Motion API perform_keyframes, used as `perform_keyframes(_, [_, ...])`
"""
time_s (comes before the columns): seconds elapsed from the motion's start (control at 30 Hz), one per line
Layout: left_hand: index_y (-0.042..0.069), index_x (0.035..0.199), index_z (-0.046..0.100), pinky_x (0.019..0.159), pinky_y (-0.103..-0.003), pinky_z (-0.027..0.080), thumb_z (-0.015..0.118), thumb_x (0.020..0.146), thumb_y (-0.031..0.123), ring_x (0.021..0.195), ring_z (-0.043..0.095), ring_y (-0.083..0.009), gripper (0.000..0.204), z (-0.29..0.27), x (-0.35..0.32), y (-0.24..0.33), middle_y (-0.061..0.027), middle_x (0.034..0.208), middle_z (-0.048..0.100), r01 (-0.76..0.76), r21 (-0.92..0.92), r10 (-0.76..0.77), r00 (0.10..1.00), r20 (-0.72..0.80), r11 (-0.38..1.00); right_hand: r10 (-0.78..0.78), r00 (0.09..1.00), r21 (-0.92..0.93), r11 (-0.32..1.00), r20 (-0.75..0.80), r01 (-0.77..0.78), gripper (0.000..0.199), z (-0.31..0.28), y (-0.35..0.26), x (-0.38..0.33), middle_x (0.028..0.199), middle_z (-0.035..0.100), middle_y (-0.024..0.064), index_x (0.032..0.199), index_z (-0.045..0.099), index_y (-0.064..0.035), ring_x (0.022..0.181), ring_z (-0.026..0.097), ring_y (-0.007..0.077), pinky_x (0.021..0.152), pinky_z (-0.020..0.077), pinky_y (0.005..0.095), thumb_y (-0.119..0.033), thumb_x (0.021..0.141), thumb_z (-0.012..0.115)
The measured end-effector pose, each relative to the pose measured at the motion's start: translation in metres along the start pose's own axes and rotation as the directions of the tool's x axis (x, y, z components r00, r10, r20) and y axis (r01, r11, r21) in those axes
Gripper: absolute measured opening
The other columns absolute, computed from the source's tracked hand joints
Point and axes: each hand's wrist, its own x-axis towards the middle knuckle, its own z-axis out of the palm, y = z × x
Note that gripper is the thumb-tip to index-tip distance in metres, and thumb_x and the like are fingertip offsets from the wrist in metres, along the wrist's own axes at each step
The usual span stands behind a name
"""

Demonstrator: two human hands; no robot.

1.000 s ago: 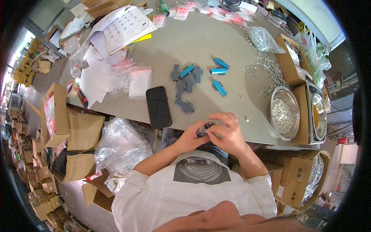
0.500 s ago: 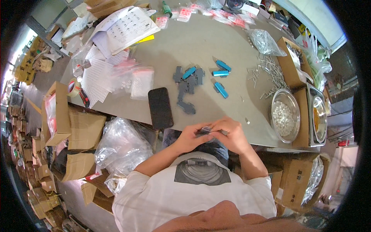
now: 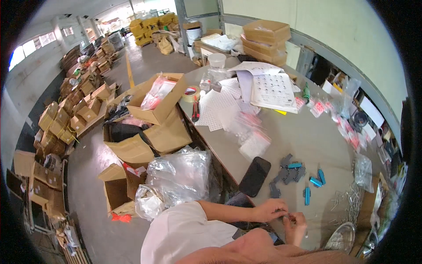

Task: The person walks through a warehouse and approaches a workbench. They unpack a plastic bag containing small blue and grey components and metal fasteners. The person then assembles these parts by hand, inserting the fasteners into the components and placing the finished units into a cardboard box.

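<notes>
My left hand and my right hand meet at the table's near edge, fingers pinched together. Whatever small piece lies between them is mostly hidden by the fingers. Just beyond sits a cluster of dark grey plastic parts, with one blue piece lying on it. To the right of the cluster lie a few more blue pieces with grey edges. A black phone rests to the left of the grey parts, near the table edge.
Clear plastic bags and printed sheets cover the table's far left. Loose metal pins and a steel bowl of white pieces are at right. Cardboard boxes and a large plastic bag stand left of the table.
The view has swung left, so the table and hands now appear further right and more of the floor and stacked boxes shows. My hands stay together, still pinched.
</notes>
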Motion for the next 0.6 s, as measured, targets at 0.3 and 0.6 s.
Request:
perform_keyframes(0.3, [0.002, 0.086, 0.057, 0.069, -0.038, 0.043, 0.062, 0.085, 0.009, 0.080, 0.054, -0.0320, 0.008, 0.001, -0.003, 0.007, -0.0128, 0.083, 0.054, -0.017, -0.038, 0.015, 0.999, -0.051, 0.999, -0.283, 0.959, -0.145, 0.948, 0.013, 0.282, 0.012, 0.002, 0.010, -0.003, 0.080, 0.051, 0.0159, 0.081, 0.052, -0.0015, 0.070, 0.051, 0.0347, 0.062, 0.0417, 0.0413, 0.001, 0.074, 0.062])
perform_keyframes(0.6, [-0.001, 0.088, 0.060, 0.070, -0.033, 0.044, 0.063, 0.088, 0.016, 0.079, 0.056, -0.0235, 0.017, -0.018, 0.007, 0.024, -0.0112, 0.082, 0.057, 0.177, -0.111, -0.176, 0.984, 0.019, 0.978, -0.048, 0.996, -0.087, 0.995, -0.069, 0.042, 0.010, -0.024, -0.003, -0.033, 0.092, 0.056, 0.0192, 0.083, 0.050, -0.0002, 0.086, 0.054, 0.0339, 0.079, 0.0434, 0.0392, -0.003, 0.080, 0.059])
